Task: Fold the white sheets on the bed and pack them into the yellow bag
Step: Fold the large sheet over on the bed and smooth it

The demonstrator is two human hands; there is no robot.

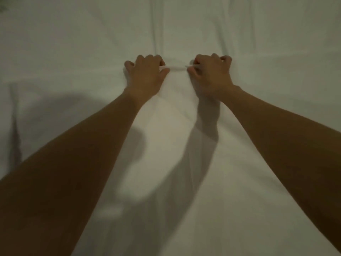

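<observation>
Both hands reach far: left hand [145, 74] and right hand [210, 74] curl their fingers around a white sheet [175, 67] edge, seemingly taut left-to-right between them, equally near.

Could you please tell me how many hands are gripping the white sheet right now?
2: the left hand and the right hand, side by side at centre, each pinching the white sheet.

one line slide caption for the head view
Left hand and right hand grip a taut edge of the white sheet between them.
</observation>
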